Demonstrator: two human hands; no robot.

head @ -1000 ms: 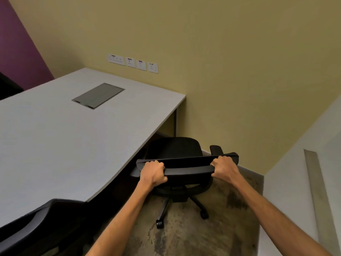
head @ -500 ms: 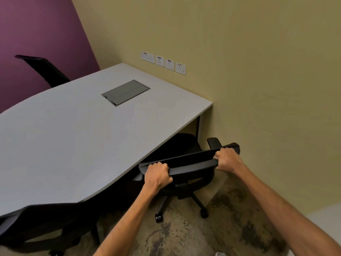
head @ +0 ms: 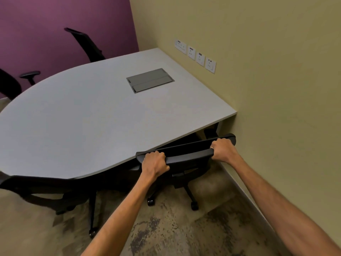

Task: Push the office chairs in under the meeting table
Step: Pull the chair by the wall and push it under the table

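Both hands, left hand (head: 155, 163) and right hand (head: 222, 149), grip the top rail of a black chair (head: 186, 157) tucked against the table (head: 92, 117) edge; on castors it should roll easily, its rigid rail the sensible hold.

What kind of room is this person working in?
Most likely a small office meeting room: a large grey table with a cable hatch, black wheeled office chairs around it, and a row of wall sockets.

Both arms reach forward, left hand (head: 154, 162) and right hand (head: 222, 150) clenched, knuckles up.
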